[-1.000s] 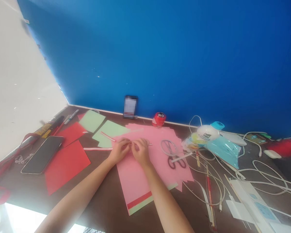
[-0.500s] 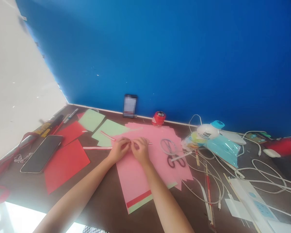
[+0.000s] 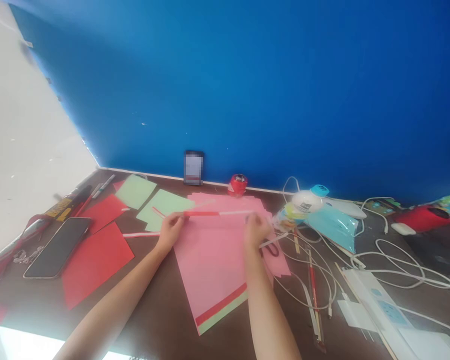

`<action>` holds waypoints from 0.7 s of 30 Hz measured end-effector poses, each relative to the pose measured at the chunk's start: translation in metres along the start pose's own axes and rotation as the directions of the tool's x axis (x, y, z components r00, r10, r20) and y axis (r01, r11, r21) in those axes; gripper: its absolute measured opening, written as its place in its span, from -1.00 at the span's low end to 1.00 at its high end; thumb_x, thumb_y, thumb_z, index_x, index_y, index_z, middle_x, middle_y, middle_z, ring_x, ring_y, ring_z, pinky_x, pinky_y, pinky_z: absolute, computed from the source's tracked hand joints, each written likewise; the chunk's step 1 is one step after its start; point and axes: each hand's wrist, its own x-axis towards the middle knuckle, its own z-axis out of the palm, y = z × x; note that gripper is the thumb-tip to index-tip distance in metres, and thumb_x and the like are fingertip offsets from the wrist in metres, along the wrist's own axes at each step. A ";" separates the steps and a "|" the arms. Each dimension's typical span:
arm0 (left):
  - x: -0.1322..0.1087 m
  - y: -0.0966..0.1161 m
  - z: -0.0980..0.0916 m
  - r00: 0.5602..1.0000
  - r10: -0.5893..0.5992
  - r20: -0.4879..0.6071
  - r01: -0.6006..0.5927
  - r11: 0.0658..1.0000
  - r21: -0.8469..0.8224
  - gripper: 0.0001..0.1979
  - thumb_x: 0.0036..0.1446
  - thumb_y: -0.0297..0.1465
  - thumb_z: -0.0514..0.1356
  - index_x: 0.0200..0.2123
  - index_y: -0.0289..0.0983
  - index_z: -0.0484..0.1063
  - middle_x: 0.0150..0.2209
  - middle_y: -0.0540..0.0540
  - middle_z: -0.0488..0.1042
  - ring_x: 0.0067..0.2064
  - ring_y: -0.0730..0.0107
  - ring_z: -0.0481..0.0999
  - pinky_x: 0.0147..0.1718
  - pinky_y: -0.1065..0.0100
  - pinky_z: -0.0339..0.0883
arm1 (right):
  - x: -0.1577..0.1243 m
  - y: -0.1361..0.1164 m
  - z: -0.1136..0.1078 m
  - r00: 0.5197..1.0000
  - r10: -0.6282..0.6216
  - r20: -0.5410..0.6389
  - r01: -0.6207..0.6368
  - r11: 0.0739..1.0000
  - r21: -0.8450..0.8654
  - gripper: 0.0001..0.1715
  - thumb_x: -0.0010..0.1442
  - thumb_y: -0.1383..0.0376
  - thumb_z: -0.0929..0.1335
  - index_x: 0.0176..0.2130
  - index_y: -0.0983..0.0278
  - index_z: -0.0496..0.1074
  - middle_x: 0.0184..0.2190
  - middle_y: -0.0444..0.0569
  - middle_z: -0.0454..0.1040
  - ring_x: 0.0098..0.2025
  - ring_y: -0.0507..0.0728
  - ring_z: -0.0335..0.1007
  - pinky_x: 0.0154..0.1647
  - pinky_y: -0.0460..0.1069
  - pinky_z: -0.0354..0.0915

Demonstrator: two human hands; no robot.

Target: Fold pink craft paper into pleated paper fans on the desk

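My left hand [image 3: 170, 229] pinches one end of a thin paper strip [image 3: 217, 213], red at the left and pale toward the right, held level just above the pink paper sheets [image 3: 213, 255]. My right hand [image 3: 257, 231] has its fingers curled near the strip's right end, over the scissors [image 3: 272, 245]. Whether it grips the strip or the scissors is blurred. Both forearms reach in from the bottom edge.
Red sheets [image 3: 93, 260] and a phone [image 3: 58, 246] lie left, green sheets [image 3: 161, 204] behind. A loose strip [image 3: 140, 234] lies by my left wrist. White cables [image 3: 397, 260], a blue packet [image 3: 332, 227] and a red tape roll [image 3: 237, 184] crowd the right and back.
My hands were together over the pink paper; now they have drawn apart, the right moving right toward the scissors, and the strip is stretched out between them. The camera shifted slightly.
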 end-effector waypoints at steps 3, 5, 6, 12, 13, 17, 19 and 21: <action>0.004 -0.001 -0.004 0.980 -0.118 -0.158 0.085 0.976 -0.199 -0.79 0.01 -0.29 0.12 -0.43 -0.30 0.48 -0.34 -0.12 0.52 -0.19 0.21 0.50 -0.08 0.15 0.31 | 0.012 0.006 -0.009 0.981 0.041 -0.190 -0.042 0.999 0.001 -0.73 0.03 0.22 0.20 -0.48 0.34 0.37 -0.52 0.00 0.41 -0.38 0.14 0.31 -0.33 0.00 0.24; 0.007 -0.001 -0.007 0.952 -0.179 -0.250 0.084 0.934 -0.348 -0.80 -0.03 -0.29 0.15 -0.45 -0.31 0.46 -0.36 -0.11 0.51 -0.21 0.23 0.51 -0.11 0.16 0.34 | 0.017 0.010 -0.013 0.961 0.036 -0.272 -0.035 0.999 0.008 -0.70 0.04 0.21 0.21 -0.42 0.36 0.40 -0.48 0.03 0.43 -0.36 0.15 0.32 -0.29 0.02 0.25; 0.008 -0.001 -0.008 0.938 -0.201 -0.283 0.073 0.912 -0.404 -0.81 -0.05 -0.29 0.16 -0.46 -0.32 0.45 -0.37 -0.11 0.50 -0.22 0.24 0.51 -0.13 0.17 0.36 | 0.019 0.011 -0.014 0.954 0.018 -0.299 -0.018 1.000 0.005 -0.70 0.05 0.21 0.21 -0.42 0.37 0.41 -0.48 0.03 0.43 -0.36 0.15 0.33 -0.28 0.03 0.26; 0.008 0.001 -0.014 0.943 -0.216 -0.251 0.049 0.840 -0.540 -0.81 -0.09 -0.30 0.20 -0.48 -0.33 0.45 -0.40 -0.09 0.47 -0.29 0.34 0.50 -0.14 0.16 0.39 | 0.015 0.011 -0.015 0.954 -0.177 -0.240 0.154 0.982 -0.112 -0.74 0.01 0.30 0.25 -0.35 0.39 0.44 -0.34 0.12 0.38 -0.24 0.20 0.33 -0.15 0.11 0.25; 0.006 0.001 -0.014 0.950 -0.211 -0.229 0.056 0.840 -0.540 -0.81 -0.08 -0.30 0.20 -0.48 -0.34 0.44 -0.41 -0.09 0.47 -0.31 0.35 0.50 -0.14 0.15 0.39 | 0.013 0.008 -0.014 0.951 -0.209 -0.226 0.187 0.975 -0.117 -0.69 0.01 0.33 0.24 -0.24 0.41 0.42 -0.23 0.17 0.35 -0.16 0.22 0.31 -0.11 0.13 0.24; -0.001 0.007 -0.010 0.971 -0.188 -0.147 0.087 0.853 -0.515 -0.79 -0.05 -0.28 0.18 -0.48 -0.34 0.44 -0.42 -0.09 0.47 -0.35 0.39 0.50 -0.16 0.13 0.40 | -0.003 -0.009 -0.010 0.878 -0.440 -0.188 0.415 0.896 -0.161 -0.36 0.05 0.38 0.21 0.14 0.38 0.10 0.06 0.28 0.13 0.11 0.32 0.08 0.06 0.28 0.09; -0.006 0.010 -0.006 0.976 -0.191 -0.105 0.110 0.848 -0.518 -0.79 -0.04 -0.28 0.19 -0.47 -0.34 0.44 -0.43 -0.08 0.47 -0.36 0.39 0.50 -0.16 0.15 0.41 | -0.019 -0.021 -0.004 0.786 -0.618 0.002 0.613 0.779 -0.133 -0.34 0.06 0.36 0.24 0.16 0.30 0.07 0.06 0.20 0.18 0.14 0.32 0.04 0.08 0.31 0.06; -0.011 0.013 0.000 0.978 -0.197 -0.062 0.139 0.849 -0.510 -0.80 -0.04 -0.28 0.19 -0.46 -0.33 0.44 -0.44 -0.08 0.47 -0.36 0.39 0.50 -0.18 0.16 0.41 | -0.039 -0.032 0.006 0.635 -0.727 0.261 0.754 0.657 -0.003 -0.43 0.09 0.34 0.25 0.11 0.21 0.15 0.03 0.12 0.26 0.13 0.29 0.10 0.08 0.28 0.10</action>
